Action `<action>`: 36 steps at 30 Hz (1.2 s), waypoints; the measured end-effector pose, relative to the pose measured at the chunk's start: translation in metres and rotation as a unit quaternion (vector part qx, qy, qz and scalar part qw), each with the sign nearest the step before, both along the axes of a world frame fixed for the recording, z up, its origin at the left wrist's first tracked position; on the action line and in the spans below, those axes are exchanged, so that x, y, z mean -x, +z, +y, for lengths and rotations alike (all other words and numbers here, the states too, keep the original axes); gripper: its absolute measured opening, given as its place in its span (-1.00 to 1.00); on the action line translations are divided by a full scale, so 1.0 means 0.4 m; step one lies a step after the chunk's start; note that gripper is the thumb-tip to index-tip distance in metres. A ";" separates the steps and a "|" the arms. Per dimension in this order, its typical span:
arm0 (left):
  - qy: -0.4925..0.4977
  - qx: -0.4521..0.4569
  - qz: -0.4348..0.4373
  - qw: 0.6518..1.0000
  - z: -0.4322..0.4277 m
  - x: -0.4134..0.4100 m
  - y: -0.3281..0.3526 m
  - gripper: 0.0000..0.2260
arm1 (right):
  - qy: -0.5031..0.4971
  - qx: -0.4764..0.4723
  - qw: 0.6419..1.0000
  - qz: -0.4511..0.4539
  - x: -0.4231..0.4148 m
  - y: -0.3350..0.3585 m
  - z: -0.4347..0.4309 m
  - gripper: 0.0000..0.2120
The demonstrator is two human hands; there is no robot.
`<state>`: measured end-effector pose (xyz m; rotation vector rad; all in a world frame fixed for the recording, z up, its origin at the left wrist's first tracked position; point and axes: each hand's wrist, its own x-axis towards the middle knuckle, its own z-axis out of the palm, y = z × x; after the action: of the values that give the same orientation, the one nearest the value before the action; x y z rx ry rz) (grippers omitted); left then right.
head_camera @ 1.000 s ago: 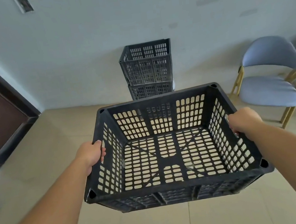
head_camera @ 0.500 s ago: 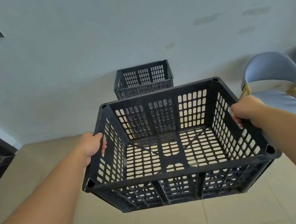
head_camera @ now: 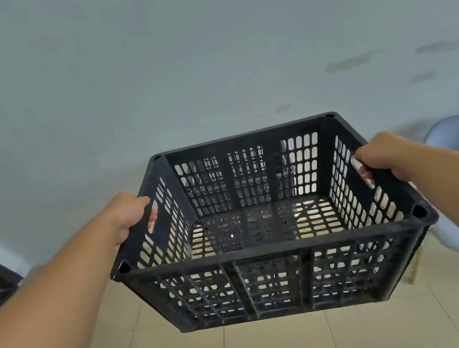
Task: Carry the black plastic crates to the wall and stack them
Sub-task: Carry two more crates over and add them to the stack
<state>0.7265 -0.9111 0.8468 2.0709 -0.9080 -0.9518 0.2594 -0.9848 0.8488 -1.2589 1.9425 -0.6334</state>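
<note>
Your left hand (head_camera: 127, 216) and right hand (head_camera: 382, 157) gripping a rectangular black slotted plastic crate (head_camera: 274, 283) by its side handle slots, held above glossy beige floor tiles (head_camera: 277, 345), matte pale wall (head_camera: 205, 58) behind

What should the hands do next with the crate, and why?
Probably ease the crate forward and down, slowly. The left hand and right hand grip its side handles and hold it in the air, close to the wall. Dark shapes behind its slots look like the stack, mostly hidden, so a slow drop lets the corners line up.
</note>
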 end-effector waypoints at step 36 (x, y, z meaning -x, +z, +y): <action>-0.018 0.004 -0.039 0.999 -1.265 -0.279 -0.080 -0.78 | -0.049 0.003 0.997 0.053 -0.332 -0.079 -1.185 -0.79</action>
<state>0.8381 -1.4171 0.8146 2.1030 -0.9901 -0.8899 0.3922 -1.4588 0.8173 -1.2290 2.1020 -0.6330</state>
